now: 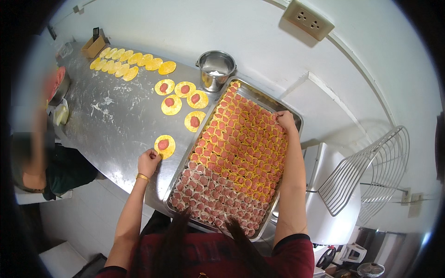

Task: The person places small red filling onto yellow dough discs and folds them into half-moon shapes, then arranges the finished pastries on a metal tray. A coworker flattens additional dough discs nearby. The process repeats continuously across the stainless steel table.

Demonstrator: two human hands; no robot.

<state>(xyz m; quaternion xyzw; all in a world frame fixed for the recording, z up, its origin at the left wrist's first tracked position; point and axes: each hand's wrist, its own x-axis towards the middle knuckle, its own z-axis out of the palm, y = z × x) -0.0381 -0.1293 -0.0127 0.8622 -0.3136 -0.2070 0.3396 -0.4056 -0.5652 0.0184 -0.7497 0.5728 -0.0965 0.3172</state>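
My left hand (149,163) pinches the lower edge of a round yellow dumpling wrapper (170,149) that has a lump of pink meat filling (163,144) on it. My right hand (286,121) reaches to the far right side of a large metal tray (299,127). Its fingertips are together at a dumpling there; whether they still grip it is hard to see. Rows of open-topped dumplings (241,134) fill the tray, yellow ones farther off and whitish ones (208,194) nearer me. Several more wrappers with filling (171,105) lie left of the tray.
Bare yellow wrappers (167,67) lie in overlapping rows at the back of the steel table (125,153). A metal pail (216,69) stands beyond the tray. At the left, another person's arm (39,153) is near a bowl of meat (60,85). Right of me stands a white machine with a wire guard (343,180).
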